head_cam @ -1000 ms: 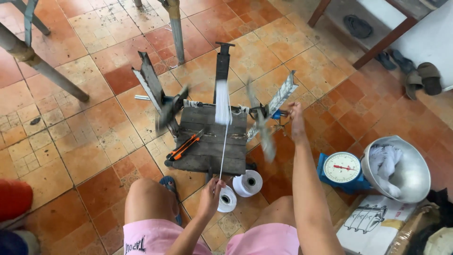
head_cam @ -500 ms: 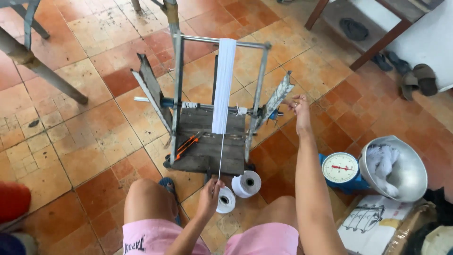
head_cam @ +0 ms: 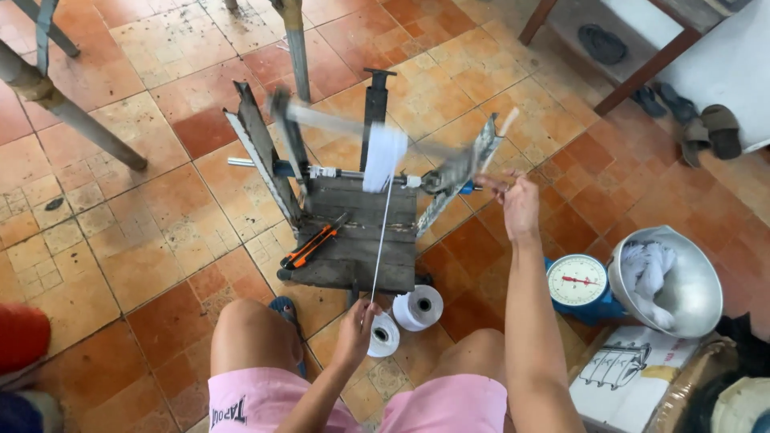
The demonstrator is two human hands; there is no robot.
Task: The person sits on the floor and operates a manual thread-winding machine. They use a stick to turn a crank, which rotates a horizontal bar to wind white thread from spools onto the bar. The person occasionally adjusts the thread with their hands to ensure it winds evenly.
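Observation:
A hand-cranked winding reel (head_cam: 369, 128) stands on a dark wooden base (head_cam: 357, 240) on the tiled floor in front of me. Its frame is blurred from spinning, and a band of white thread (head_cam: 383, 156) is wrapped around it. My right hand (head_cam: 513, 200) is stretched out to the crank at the reel's right end and grips it. My left hand (head_cam: 359, 325) is low between my knees and pinches the white strand (head_cam: 380, 232) that runs up to the reel. Two white thread spools (head_cam: 405, 317) lie on the floor beside that hand.
An orange utility knife (head_cam: 313, 244) lies on the base. To the right are a blue dial scale (head_cam: 579, 282), a metal bowl (head_cam: 682, 277) with white thread bundles, and a cardboard box (head_cam: 634, 377). Metal legs (head_cam: 60, 104) stand at the left, sandals (head_cam: 706, 132) at the far right.
The reel frame has kept turning and now shows at a different angle. My right hand has moved with the crank. My left hand stays on the strand.

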